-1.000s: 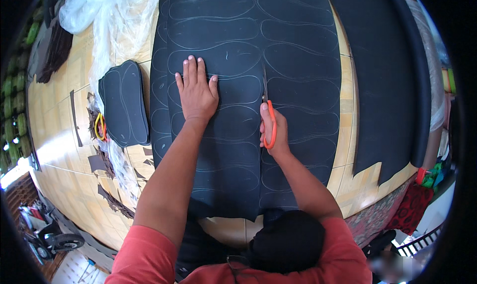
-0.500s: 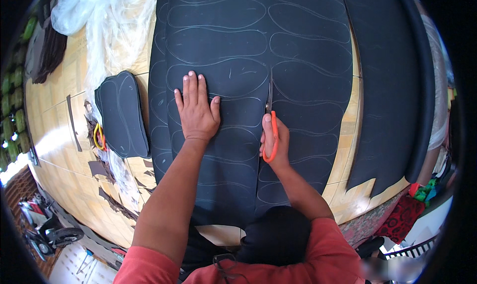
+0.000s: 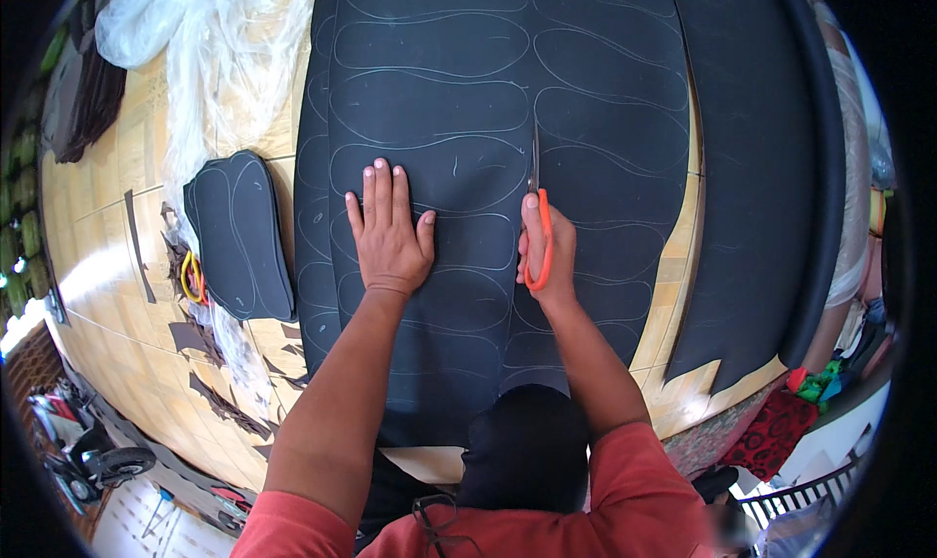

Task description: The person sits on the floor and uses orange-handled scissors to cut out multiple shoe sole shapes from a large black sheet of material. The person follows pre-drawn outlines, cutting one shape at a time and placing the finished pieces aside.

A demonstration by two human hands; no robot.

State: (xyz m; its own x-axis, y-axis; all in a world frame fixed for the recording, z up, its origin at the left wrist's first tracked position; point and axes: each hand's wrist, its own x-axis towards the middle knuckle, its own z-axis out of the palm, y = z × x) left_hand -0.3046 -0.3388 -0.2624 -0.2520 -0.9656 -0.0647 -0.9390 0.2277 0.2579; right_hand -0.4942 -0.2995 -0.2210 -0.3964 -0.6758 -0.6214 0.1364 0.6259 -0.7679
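Note:
A large black sheet [image 3: 429, 182] lies before me, marked with rows of pale sole-shaped outlines. My left hand [image 3: 393, 236] rests flat on it, fingers stretched out, pressing nothing but the sheet. In my right hand [image 3: 551, 255] is a pair of scissors [image 3: 544, 236] with orange handles, the fingers wrapped around them. The blades point away from me and sit in a cut running lengthwise between two columns of outlines. Their tips are partly hidden by the sheet.
A stack of cut black pieces [image 3: 239, 236] with outlines on top lies left, beside yellow-handled scissors [image 3: 192, 277] and dark scraps [image 3: 200, 341]. Clear plastic film [image 3: 210, 60] is heaped at far left. Another black sheet [image 3: 752, 197], partly rolled, lies right. Tiled floor [image 3: 98, 226] shows around.
My right hand and the scissors have moved forward along the cut, away from me. The left hand stays flat on nearly the same part of the sheet.

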